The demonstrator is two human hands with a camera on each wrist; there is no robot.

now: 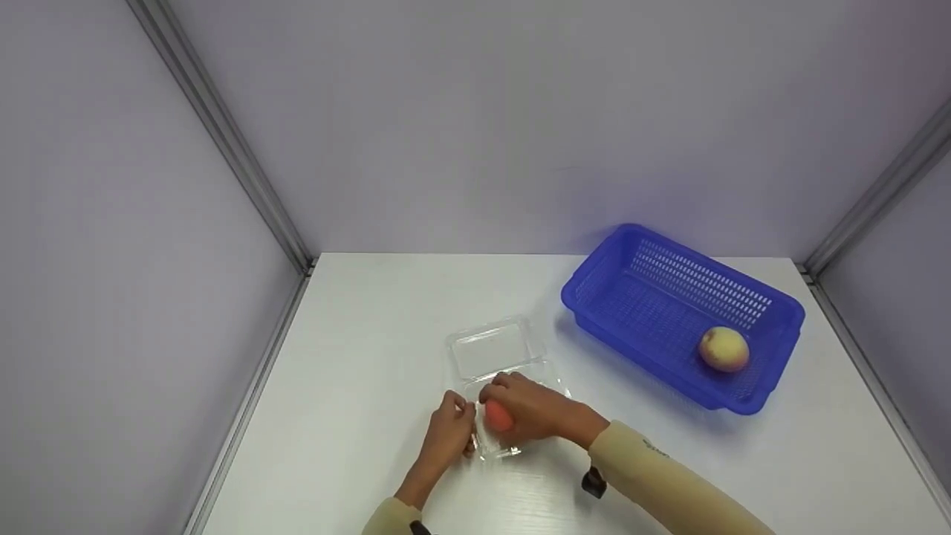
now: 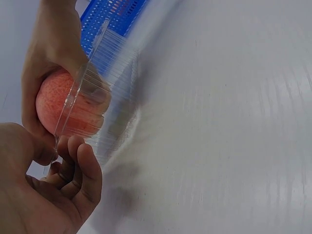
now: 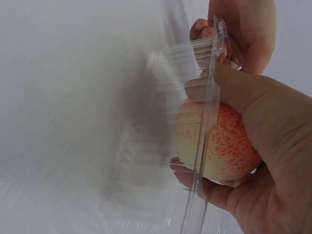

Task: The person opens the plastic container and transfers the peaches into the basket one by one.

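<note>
A clear plastic clamshell box (image 1: 490, 352) lies on the white table with its lid folded back, away from the person. My right hand (image 1: 531, 406) grips a red-speckled peach (image 1: 498, 416) partly down inside the box's near half. In the right wrist view the peach (image 3: 229, 146) shows pale yellow with red speckles, fingers and thumb around it. At the box's left edge, my left hand (image 1: 449, 431) pinches the rim between thumb and fingers; the left wrist view shows this hand (image 2: 58, 180) close below the peach (image 2: 58, 102).
A blue perforated basket (image 1: 631, 338) stands at the back right of the table. One yellowish, pink-tinged peach (image 1: 724, 349) lies in its right end. Pale walls with grey metal corner strips (image 1: 223, 134) enclose the table (image 1: 334, 357) at the back and sides.
</note>
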